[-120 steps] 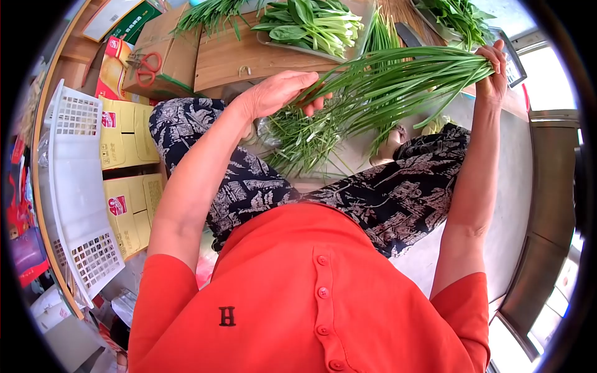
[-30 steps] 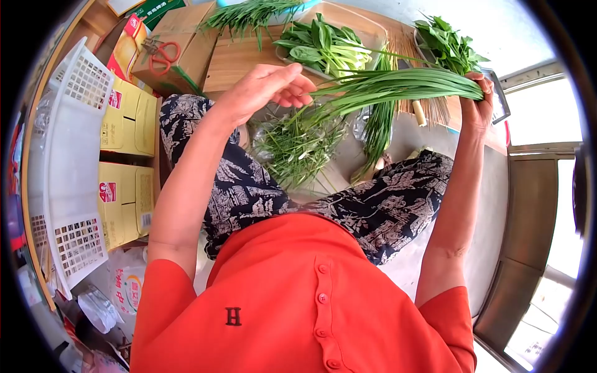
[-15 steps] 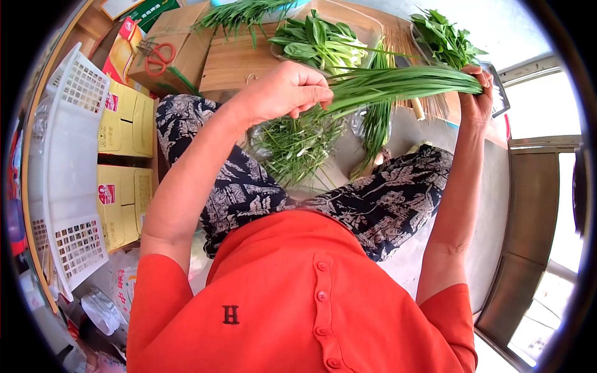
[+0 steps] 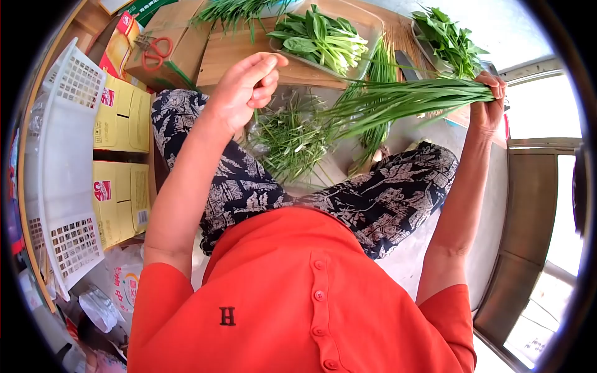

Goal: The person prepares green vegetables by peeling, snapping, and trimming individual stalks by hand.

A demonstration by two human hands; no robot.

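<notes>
My right hand (image 4: 489,102), on the right, is closed round one end of a bunch of long thin green leaves (image 4: 410,99). The loose ends fan out leftward over the floor. My left hand (image 4: 245,90) is raised apart from the bunch, its fingers curled together; a small green bit shows just under them, and what they grip is too small to name. Below and between the hands lies a messy heap of green trimmings (image 4: 292,140) on clear plastic. Another bundle of long leaves (image 4: 374,133) hangs from the table edge beside it.
On the wooden table (image 4: 227,62) are a tray of leafy greens (image 4: 320,40), a knife (image 4: 405,65) and more leaves (image 4: 448,40). Red-handled scissors (image 4: 157,54) are at a cardboard box (image 4: 177,37). Yellow boxes (image 4: 124,118) and a white basket (image 4: 65,155) stand left.
My left hand has drawn back from the bunch, leftward, its fingers now curled. My right hand still grips the bunch, slightly further right and lower, and the leaf ends have spread.
</notes>
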